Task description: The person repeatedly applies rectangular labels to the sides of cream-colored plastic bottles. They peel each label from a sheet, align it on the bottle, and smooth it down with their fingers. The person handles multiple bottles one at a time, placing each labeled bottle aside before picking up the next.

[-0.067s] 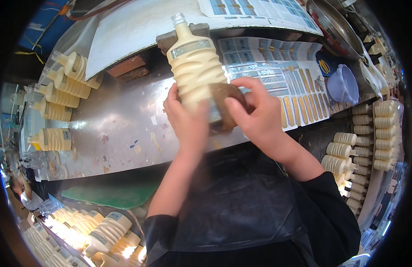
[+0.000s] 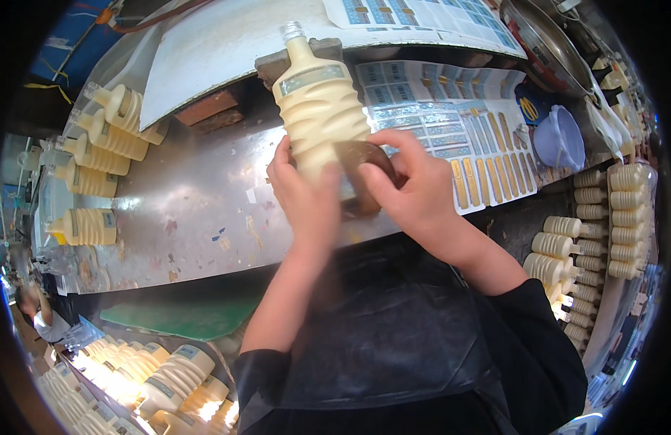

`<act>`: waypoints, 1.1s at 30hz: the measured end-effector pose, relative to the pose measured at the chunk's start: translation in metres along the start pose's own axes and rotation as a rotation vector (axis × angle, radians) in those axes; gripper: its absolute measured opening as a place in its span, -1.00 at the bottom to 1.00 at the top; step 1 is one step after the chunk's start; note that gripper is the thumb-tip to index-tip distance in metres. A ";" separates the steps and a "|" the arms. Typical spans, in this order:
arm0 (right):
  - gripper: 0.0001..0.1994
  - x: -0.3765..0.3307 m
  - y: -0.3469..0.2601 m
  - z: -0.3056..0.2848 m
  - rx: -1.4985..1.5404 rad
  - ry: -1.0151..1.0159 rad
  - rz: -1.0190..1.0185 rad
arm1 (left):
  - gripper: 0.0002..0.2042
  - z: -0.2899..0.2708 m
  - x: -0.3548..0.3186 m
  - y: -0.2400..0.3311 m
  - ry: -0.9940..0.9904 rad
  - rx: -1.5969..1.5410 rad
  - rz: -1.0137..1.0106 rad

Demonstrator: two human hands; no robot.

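Observation:
A cream bottle (image 2: 323,109) with a wavy ribbed body and a clear neck lies on the metal table, its neck end resting on a grey-brown block (image 2: 272,67). My left hand (image 2: 304,185) is closed round the left side of the bottle's lower end, its fingers partly smeared by motion. In my right hand (image 2: 415,185) is a dark brown, curved, flexible-looking pad (image 2: 362,156), pinched between thumb and fingers and pressed against the bottle's lower right side. The hands and pad partly cover the bottle's base.
Sheets of blue and gold labels (image 2: 488,156) lie right of the bottle, beside a lavender bucket (image 2: 560,138). Similar bottles (image 2: 85,226) line the table's left end. More bottles (image 2: 180,373) fill the lower left, and others (image 2: 625,217) are stacked at right. A white board (image 2: 227,51) lies behind.
My right hand has shifted slightly left with the brown pad, across the bottle's lower end. My left hand and the bottle have hardly moved.

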State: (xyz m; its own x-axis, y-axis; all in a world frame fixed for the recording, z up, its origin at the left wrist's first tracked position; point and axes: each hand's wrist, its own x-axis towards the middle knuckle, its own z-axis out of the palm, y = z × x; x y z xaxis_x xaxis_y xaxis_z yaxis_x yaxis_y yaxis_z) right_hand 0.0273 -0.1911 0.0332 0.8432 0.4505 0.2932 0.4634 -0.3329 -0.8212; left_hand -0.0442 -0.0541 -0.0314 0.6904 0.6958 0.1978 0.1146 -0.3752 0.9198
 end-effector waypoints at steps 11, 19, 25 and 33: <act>-0.72 0.022 0.021 -0.009 -0.178 0.052 -0.290 | -0.09 -0.009 -0.012 -0.018 -0.080 -0.022 -0.013; -0.68 -0.017 0.019 -0.020 -0.163 -0.204 -0.789 | 0.02 -0.021 -0.014 -0.046 -0.177 -0.022 0.074; -0.70 0.009 -0.012 -0.015 -0.268 -0.056 -0.757 | 0.00 -0.028 -0.013 -0.032 -0.145 0.116 0.192; -0.87 -0.006 -0.024 0.012 -0.216 -0.139 -0.905 | -0.30 -0.024 -0.013 -0.027 0.037 0.163 0.284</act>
State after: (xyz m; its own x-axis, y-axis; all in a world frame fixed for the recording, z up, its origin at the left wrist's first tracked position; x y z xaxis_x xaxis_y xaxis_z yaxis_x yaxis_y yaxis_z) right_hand 0.0082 -0.1757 0.0454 0.1037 0.7033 0.7033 0.9791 0.0522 -0.1966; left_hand -0.0734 -0.0378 -0.0504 0.6853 0.5700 0.4532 0.0362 -0.6483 0.7605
